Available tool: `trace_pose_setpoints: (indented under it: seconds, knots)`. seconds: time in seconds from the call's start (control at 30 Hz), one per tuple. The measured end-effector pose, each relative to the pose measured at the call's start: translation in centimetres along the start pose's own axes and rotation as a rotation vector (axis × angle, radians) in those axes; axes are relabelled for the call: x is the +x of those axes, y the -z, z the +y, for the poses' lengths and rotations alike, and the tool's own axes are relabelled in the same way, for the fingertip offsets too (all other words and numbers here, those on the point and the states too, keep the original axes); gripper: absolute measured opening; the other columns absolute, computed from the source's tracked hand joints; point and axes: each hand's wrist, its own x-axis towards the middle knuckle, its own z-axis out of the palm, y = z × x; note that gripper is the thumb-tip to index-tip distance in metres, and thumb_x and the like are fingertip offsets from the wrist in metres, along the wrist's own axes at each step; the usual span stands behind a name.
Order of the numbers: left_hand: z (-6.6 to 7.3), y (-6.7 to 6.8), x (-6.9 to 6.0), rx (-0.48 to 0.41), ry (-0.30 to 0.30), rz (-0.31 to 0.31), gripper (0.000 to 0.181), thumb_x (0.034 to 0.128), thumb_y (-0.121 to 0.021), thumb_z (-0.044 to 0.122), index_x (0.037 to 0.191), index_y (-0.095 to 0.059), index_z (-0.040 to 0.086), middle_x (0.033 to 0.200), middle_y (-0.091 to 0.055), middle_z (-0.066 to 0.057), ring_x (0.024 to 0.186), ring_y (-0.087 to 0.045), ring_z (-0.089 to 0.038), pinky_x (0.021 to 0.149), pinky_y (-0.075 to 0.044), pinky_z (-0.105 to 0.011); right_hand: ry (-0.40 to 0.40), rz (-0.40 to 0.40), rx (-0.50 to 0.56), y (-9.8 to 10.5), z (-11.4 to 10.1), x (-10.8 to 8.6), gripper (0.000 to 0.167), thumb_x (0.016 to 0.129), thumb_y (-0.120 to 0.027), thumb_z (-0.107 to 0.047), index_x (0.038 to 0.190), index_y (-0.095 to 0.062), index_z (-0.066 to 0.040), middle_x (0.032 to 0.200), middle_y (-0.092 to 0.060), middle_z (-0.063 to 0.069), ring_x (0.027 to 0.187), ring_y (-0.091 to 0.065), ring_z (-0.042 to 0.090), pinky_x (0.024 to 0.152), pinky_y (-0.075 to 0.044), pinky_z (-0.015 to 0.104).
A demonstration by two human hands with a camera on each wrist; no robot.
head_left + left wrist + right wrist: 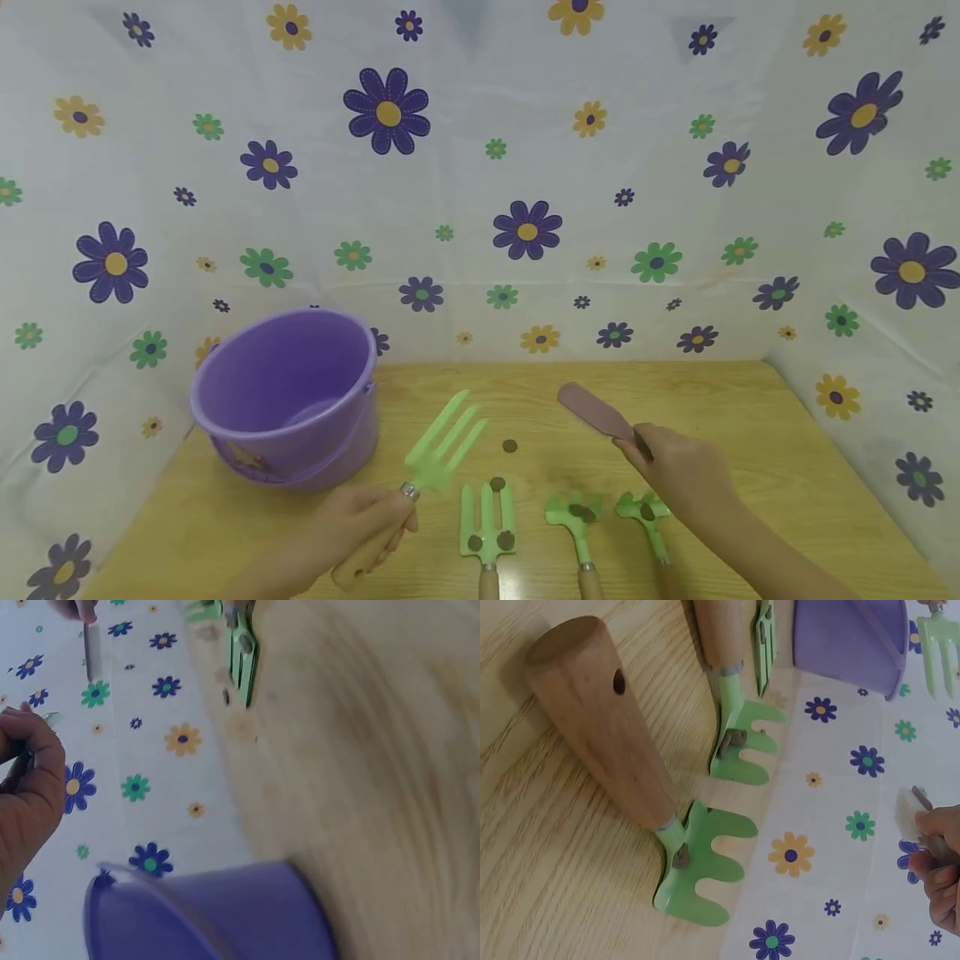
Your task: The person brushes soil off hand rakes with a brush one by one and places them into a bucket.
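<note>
My left hand (367, 525) grips the wooden handle of a green hand fork (442, 450), tines pointing up and away, just right of the purple bucket (300, 450). In my right hand (686, 471) is a flat brush with a mauve-brown back (596, 408); pale bristles (909, 814) show in the right wrist view. The brush is held above the table. Below and between the hands lie another green fork (487, 517) and two small green rakes (581, 525) (705, 870), all with wooden handles. Small brown lumps (506, 540) sit on these tools.
One brown lump (510, 446) lies on the wooden table (712, 392) beyond the tools. A white cloth with printed flowers (450, 192) hangs behind the table and along both sides. The bucket stands at the back left with its handle down.
</note>
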Motion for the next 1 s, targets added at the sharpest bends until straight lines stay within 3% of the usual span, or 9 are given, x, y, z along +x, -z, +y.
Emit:
trace_pose_setpoints:
  seconds: [0.13, 0.27, 0.33, 0.5, 0.63, 0.73, 0.8, 0.93, 1.0]
  knots:
    - [1.2, 1.1, -0.8, 0.245, -0.038, 0.109, 0.033, 0.0981, -0.05, 0.031, 0.09, -0.067, 0.003, 0.07, -0.059, -0.001, 0.054, -0.053, -0.007, 0.046, -0.047, -0.022, -0.003, -0.015, 0.002, 0.2, 0.4, -0.3, 0.064, 0.102, -0.022, -0.047, 0.059, -0.051, -0.009, 0.045, -0.039, -0.008, 0.038, -0.02, -0.001, 0.035, -0.011, 0.011]
    - [3.2, 1.4, -1.8, 0.51, -0.025, 0.246, 0.028, 0.0948, -0.054, 0.037, 0.083, -0.065, 0.014, 0.068, -0.055, 0.004, 0.055, -0.051, -0.008, 0.049, -0.046, -0.024, -0.001, -0.022, 0.017, 0.3, 0.4, -0.4, 0.061, 0.102, -0.024, -0.047, 0.057, -0.045, -0.011, 0.044, -0.033, -0.008, 0.039, -0.017, -0.002, 0.035, -0.01, 0.011]
    - [3.9, 1.5, -2.1, 0.646, -0.084, 0.318, 0.026, 0.0925, -0.059, 0.034, 0.073, -0.058, 0.017, 0.063, -0.049, 0.009, 0.053, -0.044, -0.003, 0.049, -0.042, -0.022, 0.004, -0.018, 0.025, 0.4, 0.3, -0.5, 0.061, 0.102, -0.024, -0.046, 0.056, -0.045, -0.011, 0.044, -0.032, -0.009, 0.039, -0.016, -0.002, 0.036, -0.01, 0.01]
    - [4.4, 2.9, -2.5, 1.06, -0.439, 0.539, 0.039, 0.0825, -0.067, 0.013, 0.062, -0.035, 0.021, 0.06, -0.028, 0.018, 0.055, -0.027, 0.006, 0.048, -0.031, -0.014, 0.034, 0.011, 0.039, 0.3, 0.0, -0.7, 0.061, 0.102, -0.027, -0.046, 0.06, -0.052, -0.009, 0.044, -0.042, -0.006, 0.036, -0.023, -0.001, 0.034, -0.014, 0.01]
    - [4.7, 5.4, -2.4, 1.369, -0.728, 0.658, 0.035, 0.0999, -0.04, 0.019, 0.066, -0.032, 0.019, 0.061, -0.022, 0.013, 0.055, -0.021, 0.002, 0.044, -0.021, -0.014, 0.062, 0.039, 0.053, 0.2, -0.1, -1.0, 0.061, 0.102, -0.03, -0.045, 0.068, -0.061, -0.006, 0.051, -0.058, 0.001, 0.034, -0.043, 0.004, 0.03, -0.028, 0.013]
    - [5.1, 7.8, -2.4, 1.579, -0.829, 0.695, 0.048, 0.1036, -0.01, 0.035, 0.067, -0.034, 0.017, 0.059, -0.024, 0.008, 0.053, -0.021, -0.004, 0.04, -0.019, -0.017, 0.076, 0.05, 0.058, 0.2, 0.0, -1.2, 0.061, 0.102, -0.031, -0.045, 0.072, -0.064, -0.004, 0.056, -0.063, 0.003, 0.037, -0.051, 0.008, 0.031, -0.035, 0.016]
    - [5.5, 9.0, -2.6, 1.609, -0.723, 0.661, 0.044, 0.1033, -0.028, 0.036, 0.066, -0.042, 0.016, 0.056, -0.032, 0.007, 0.051, -0.027, -0.006, 0.038, -0.024, -0.019, 0.085, 0.059, 0.057, 0.2, 0.0, -1.3, 0.061, 0.102, -0.03, -0.045, 0.074, -0.065, -0.004, 0.057, -0.063, 0.003, 0.038, -0.053, 0.009, 0.031, -0.037, 0.017]
    - [6.2, 10.9, -3.4, 1.627, -0.335, 0.484, 0.019, 0.0885, -0.061, 0.016, 0.072, -0.051, 0.017, 0.059, -0.038, 0.007, 0.055, -0.033, -0.009, 0.041, -0.032, -0.022, 0.099, 0.069, 0.057, 0.2, 0.2, -1.5, 0.061, 0.102, -0.03, -0.044, 0.073, -0.064, -0.004, 0.056, -0.062, 0.002, 0.038, -0.052, 0.009, 0.032, -0.036, 0.017]
    - [6.4, 11.8, -3.3, 1.603, -0.174, 0.392, 0.024, 0.0799, -0.064, 0.004, 0.07, -0.047, 0.017, 0.058, -0.032, 0.006, 0.056, -0.029, -0.009, 0.046, -0.029, -0.021, 0.102, 0.069, 0.06, 0.1, 0.3, -1.5, 0.06, 0.102, -0.031, -0.044, 0.072, -0.064, -0.004, 0.055, -0.061, 0.002, 0.037, -0.051, 0.008, 0.031, -0.035, 0.017]
